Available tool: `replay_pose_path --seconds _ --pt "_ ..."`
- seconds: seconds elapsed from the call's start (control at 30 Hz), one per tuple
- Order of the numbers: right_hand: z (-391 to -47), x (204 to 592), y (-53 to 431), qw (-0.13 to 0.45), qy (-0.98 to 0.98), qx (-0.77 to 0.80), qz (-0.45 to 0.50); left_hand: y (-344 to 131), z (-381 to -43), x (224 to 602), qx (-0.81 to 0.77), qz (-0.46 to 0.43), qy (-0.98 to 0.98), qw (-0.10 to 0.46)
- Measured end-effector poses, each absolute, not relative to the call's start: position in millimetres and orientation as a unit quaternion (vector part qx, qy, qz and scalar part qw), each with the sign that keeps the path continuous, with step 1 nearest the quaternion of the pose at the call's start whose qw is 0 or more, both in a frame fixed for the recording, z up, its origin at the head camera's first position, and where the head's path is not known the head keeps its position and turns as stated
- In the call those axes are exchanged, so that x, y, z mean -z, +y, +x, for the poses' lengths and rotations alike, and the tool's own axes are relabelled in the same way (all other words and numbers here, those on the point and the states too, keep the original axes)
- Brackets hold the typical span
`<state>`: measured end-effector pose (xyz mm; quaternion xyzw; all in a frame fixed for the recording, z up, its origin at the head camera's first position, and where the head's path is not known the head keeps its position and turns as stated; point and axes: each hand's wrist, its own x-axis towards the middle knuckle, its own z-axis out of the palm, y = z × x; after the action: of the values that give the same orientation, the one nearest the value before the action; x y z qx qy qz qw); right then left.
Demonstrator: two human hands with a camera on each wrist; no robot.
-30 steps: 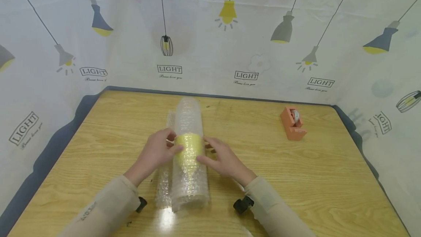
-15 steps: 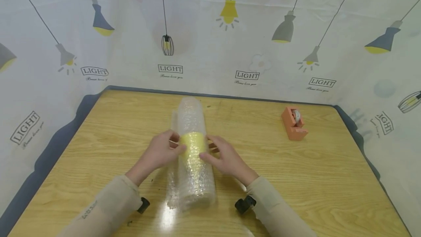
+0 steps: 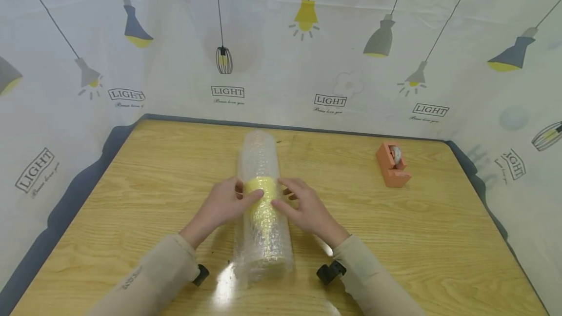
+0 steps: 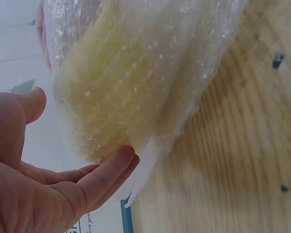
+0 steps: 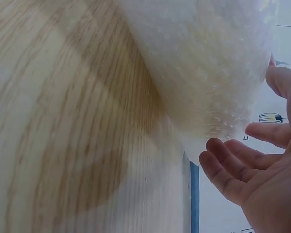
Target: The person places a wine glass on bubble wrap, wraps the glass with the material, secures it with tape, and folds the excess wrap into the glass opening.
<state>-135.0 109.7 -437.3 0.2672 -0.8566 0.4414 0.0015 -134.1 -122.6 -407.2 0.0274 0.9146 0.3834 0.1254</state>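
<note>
A roll of clear bubble wrap (image 3: 260,155) lies lengthwise on the table, wound around a yellow object (image 3: 265,185) that shows blurred through the layers. My left hand (image 3: 226,202) is at the roll's left side, its thumb stretched over the yellow part. In the left wrist view the extended fingers (image 4: 104,177) touch the wrap. Along the right side is my right hand (image 3: 309,208), thumb tip at the roll's edge. The right wrist view has its relaxed, spread fingers (image 5: 228,167) close against the wrap. A narrow loose flap lies along the roll's left side.
An orange tape dispenser (image 3: 392,166) with a tape roll in it stands at the back right of the wooden table (image 3: 417,238). A pale cloth printed with lamps (image 3: 281,52) hangs behind the table and at both sides. Each wrist carries a small black camera.
The bubble wrap roll has turned and moved right, and the loose flap at its left has become narrower. Both hands have shifted right with it, the left thumb reaching further over the top.
</note>
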Motion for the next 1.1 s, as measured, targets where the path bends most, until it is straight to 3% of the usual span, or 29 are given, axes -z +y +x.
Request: replay_pose_path --seconds 0.47,0.77,1.1 --pt "-136.5 440.8 111.6 0.038 -0.848 -0.443 0.290 -116.0 -133.3 406.7 -0.357 0.002 0.923 0.144" --pt "-136.0 441.8 112.1 0.017 -0.856 -0.444 0.266 -119.4 -136.4 406.1 -0.346 0.007 0.925 0.158" --pt "-136.0 440.1 110.4 -0.061 -0.864 -0.447 0.223 -124.8 -135.9 405.8 -0.378 -0.001 0.907 0.185"
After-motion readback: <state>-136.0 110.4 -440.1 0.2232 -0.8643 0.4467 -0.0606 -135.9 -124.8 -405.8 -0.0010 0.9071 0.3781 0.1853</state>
